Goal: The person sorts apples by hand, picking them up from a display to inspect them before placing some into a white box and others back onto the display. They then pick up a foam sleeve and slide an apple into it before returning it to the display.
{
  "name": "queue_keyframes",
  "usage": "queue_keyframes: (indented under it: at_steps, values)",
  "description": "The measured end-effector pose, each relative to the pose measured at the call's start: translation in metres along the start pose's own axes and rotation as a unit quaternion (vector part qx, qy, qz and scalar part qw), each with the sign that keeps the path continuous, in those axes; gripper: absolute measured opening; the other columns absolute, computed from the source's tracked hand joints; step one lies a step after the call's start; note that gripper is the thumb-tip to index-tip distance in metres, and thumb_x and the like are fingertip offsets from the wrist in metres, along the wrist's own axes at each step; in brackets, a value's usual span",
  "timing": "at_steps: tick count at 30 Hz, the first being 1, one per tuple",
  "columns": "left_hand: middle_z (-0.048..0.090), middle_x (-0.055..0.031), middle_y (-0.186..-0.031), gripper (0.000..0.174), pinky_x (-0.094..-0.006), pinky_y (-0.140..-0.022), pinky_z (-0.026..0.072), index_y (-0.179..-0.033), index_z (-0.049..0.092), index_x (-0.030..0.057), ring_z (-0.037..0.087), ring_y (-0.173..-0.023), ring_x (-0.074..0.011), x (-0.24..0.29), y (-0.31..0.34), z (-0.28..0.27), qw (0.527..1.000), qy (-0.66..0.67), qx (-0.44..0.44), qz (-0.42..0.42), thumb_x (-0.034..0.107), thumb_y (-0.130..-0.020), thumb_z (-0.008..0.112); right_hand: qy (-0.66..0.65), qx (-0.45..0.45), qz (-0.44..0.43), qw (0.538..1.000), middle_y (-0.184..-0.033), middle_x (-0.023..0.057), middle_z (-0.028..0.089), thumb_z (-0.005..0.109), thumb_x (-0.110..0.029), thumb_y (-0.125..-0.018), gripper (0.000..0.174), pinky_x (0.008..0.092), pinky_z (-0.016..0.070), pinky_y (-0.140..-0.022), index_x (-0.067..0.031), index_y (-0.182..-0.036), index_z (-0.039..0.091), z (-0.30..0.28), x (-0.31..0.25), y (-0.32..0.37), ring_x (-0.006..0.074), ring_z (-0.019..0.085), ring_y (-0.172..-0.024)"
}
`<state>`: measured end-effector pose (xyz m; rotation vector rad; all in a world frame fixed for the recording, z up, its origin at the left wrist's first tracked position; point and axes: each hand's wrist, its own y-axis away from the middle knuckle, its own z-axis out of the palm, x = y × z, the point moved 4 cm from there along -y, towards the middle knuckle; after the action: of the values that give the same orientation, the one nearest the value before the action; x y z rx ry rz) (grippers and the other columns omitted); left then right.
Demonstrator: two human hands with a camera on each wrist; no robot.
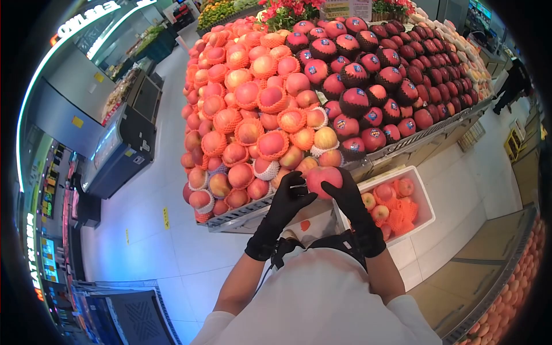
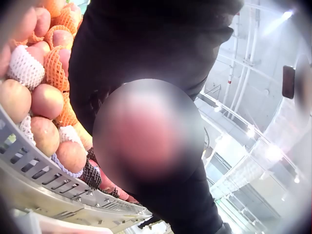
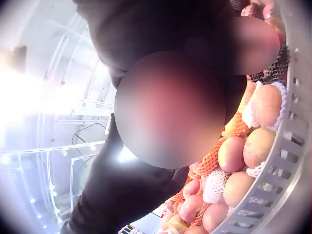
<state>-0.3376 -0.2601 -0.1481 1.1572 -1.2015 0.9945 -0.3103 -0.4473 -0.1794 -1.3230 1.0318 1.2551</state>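
A large pink-red apple (image 1: 324, 180) without a foam net is held up in front of the display's near edge. My right hand (image 1: 349, 194), in a black glove, grips it from the right with the thumb across its front. At its left side, the curled fingers and thumb of my black-gloved left hand (image 1: 287, 195) hold the apple's edge. Both wrist views show dark gloves close up, with a blurred round patch over the apple. Netted apples (image 1: 272, 144) are heaped just beyond the hands.
Dark red apples (image 1: 372, 139) in black nets fill the right of the stand. A slotted rail (image 2: 58, 180) edges the display. Below on the right, a white foam box (image 1: 426, 215) contains apples and loose orange nets (image 1: 402, 217). A freezer case (image 1: 118, 158) stands at left.
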Motion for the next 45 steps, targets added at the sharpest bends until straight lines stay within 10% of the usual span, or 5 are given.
queue_keyframes:
  at_steps: [16,19,22,25,45]
  values:
    - [0.058,-0.0117,-0.128,0.047,-0.0329,-0.096,0.0515,-0.136,0.05,-0.0027,0.06,-0.113,-0.0193,0.029,0.018,-0.012,0.95,0.301,-0.083,-0.016,0.022,-0.097,0.061,-0.138,-0.159,0.103,0.972,-0.112,0.0097,0.063,0.064,-0.013,-0.095,0.045,0.0303,0.0541,-0.085,0.0005,-0.134,0.048,0.017,-0.029,0.003,0.0154,0.063,-0.098]
    - [0.063,-0.007,-0.125,0.047,-0.0329,-0.095,0.0503,-0.132,0.055,0.0004,0.06,-0.114,-0.0169,0.028,0.013,-0.017,0.985,-0.117,-0.044,0.122,0.012,-0.089,0.072,-0.14,-0.172,0.082,0.972,-0.112,0.0093,0.063,0.064,-0.013,-0.094,0.041,0.03,0.0544,-0.085,0.0016,-0.13,0.051,0.02,-0.04,0.005,0.015,0.062,-0.1]
    - [0.062,-0.0115,-0.12,0.045,-0.0311,-0.091,0.052,-0.129,0.054,-0.0025,0.062,-0.107,-0.0183,0.038,0.015,-0.013,0.997,0.067,-0.031,0.018,0.021,-0.093,0.068,-0.023,-0.133,0.017,0.991,-0.114,0.0101,0.062,0.064,-0.014,-0.093,0.043,0.0313,0.0539,-0.088,0.0017,-0.129,0.049,0.012,-0.028,0.0,0.0168,0.061,-0.103]
    - [0.064,-0.0092,-0.117,0.042,-0.0328,-0.093,0.0522,-0.128,0.056,-0.001,0.063,-0.106,-0.0175,0.018,0.011,-0.022,0.997,0.069,-0.003,-0.02,0.018,-0.092,0.069,-0.247,-0.099,0.084,0.96,-0.119,0.0127,0.059,0.066,-0.018,-0.092,0.047,0.0328,0.0539,-0.089,0.0006,-0.131,0.046,0.01,-0.019,0.005,0.0194,0.06,-0.106]
    - [0.057,-0.0113,-0.129,0.051,-0.0341,-0.096,0.0514,-0.139,0.047,-0.0017,0.058,-0.116,-0.0196,0.02,0.002,-0.008,0.982,0.18,-0.051,-0.006,0.023,-0.097,0.061,-0.165,-0.04,0.073,0.983,-0.121,0.0128,0.06,0.07,-0.021,-0.092,0.051,0.0312,0.0535,-0.086,0.0021,-0.133,0.051,-0.008,-0.041,0.001,0.0175,0.062,-0.102]
